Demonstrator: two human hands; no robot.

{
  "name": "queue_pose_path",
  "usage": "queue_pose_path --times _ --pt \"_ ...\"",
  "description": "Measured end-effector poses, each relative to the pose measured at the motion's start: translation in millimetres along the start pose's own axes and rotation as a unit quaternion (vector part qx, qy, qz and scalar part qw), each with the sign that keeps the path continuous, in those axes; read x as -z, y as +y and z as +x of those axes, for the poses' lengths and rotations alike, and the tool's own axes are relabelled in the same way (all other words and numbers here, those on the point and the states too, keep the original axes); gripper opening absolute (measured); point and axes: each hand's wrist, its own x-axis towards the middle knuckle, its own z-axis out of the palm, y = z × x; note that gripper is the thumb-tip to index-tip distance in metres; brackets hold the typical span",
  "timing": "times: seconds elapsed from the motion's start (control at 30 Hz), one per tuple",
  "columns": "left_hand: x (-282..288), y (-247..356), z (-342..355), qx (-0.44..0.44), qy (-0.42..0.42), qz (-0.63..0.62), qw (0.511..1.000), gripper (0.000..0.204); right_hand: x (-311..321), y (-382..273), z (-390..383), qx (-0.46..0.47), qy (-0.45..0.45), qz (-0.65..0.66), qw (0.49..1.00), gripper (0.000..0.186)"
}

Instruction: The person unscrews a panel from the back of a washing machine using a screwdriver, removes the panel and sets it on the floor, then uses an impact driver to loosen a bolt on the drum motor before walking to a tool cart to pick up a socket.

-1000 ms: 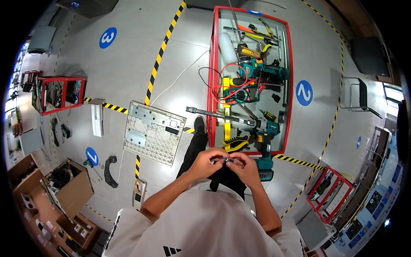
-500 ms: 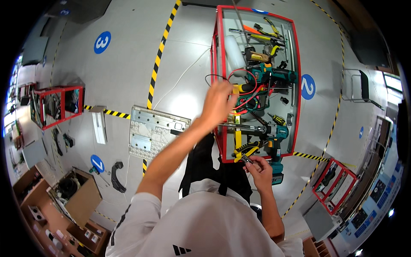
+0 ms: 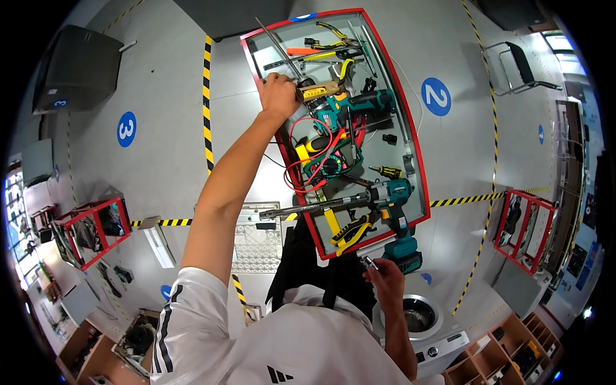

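My left hand (image 3: 278, 96) reaches to the far left side of the red-framed tool case (image 3: 420, 163). Its fingers curl over a white cylinder (image 3: 299, 114), mostly hidden beneath the palm. Right beside it are a brown-and-yellow cylindrical piece (image 3: 317, 92) and a long thin metal rod (image 3: 276, 40). At the case's near edge, my right hand (image 3: 387, 277) pinches a small silver socket-like piece (image 3: 368, 262). Just ahead of that hand lie yellow-and-black pliers (image 3: 353, 235) and a teal cordless impact wrench (image 3: 393, 199), its battery overhanging the frame.
A multimeter (image 3: 330, 167) with looped red leads, a teal drill (image 3: 353, 109), a screwdriver (image 3: 387, 171) and a hammer-like tool (image 3: 346, 74) crowd the case. A pale perforated panel (image 3: 258, 247) lies at its left. A front-loading washer (image 3: 420, 316) stands at lower right.
My left hand has moved away from the red leads, farther out onto the white cylinder. The view has turned, so the case appears tilted. My right hand keeps its pinch on the silver piece.
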Motion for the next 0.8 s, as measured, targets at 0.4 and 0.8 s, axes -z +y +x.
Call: queue_pose_path --times 0.4,0.8 --pt "-15.9 -40.9 -0.8 -0.057 0.168 -0.177 0.968 0.015 13.6 2.1 10.3 0.023 0.001 0.007 1.0 0.025" --pt "25.5 -21.5 -101.8 0.21 -0.01 -0.714 0.668 0.024 13.2 -8.5 26.8 0.083 -0.037 -0.014 0.996 0.031"
